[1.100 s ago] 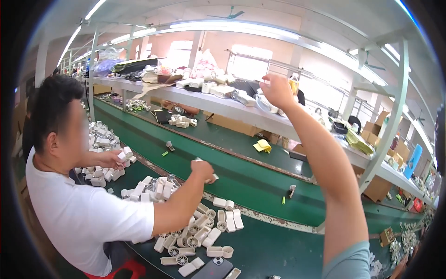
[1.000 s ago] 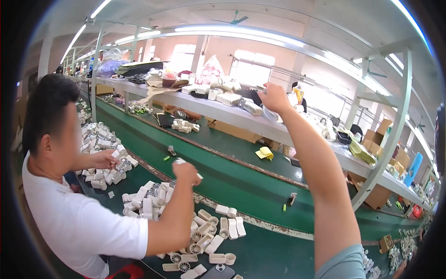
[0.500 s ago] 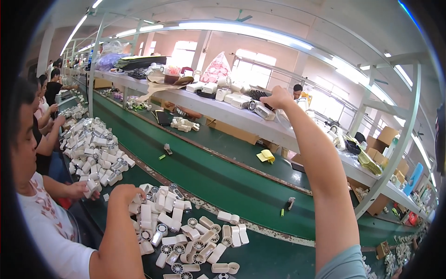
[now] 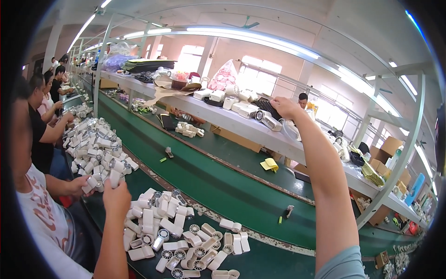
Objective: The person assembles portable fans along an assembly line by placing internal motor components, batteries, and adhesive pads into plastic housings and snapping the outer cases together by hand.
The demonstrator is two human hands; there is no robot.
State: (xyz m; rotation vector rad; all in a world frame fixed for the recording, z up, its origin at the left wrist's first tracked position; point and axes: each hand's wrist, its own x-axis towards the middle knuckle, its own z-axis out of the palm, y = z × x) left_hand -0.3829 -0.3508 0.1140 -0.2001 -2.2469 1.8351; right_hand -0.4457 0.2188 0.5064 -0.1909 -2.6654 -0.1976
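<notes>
My right hand (image 4: 286,108) is stretched out over the raised shelf, its fingers curled at a pile of black ribbed pieces (image 4: 268,107); what lies between the fingertips is hidden. Just below the hand on the shelf are white plastic housings (image 4: 272,122) with round ends and a clear curved piece (image 4: 291,130). My left hand is out of view. On the near belt lies a heap of white fan housings (image 4: 172,218), several with spoked round grilles.
At left a co-worker's hands (image 4: 116,190) hold white housings beside a second big heap (image 4: 95,144). A green conveyor belt (image 4: 223,186) runs between the heaps and the shelf (image 4: 209,111). A yellow cloth (image 4: 269,164) lies beneath the shelf; a white post (image 4: 395,153) stands at right.
The view has shifted slightly, while my right hand stays at the black pieces. The co-worker's near hand has moved from the near heap to the left, now holding a white housing.
</notes>
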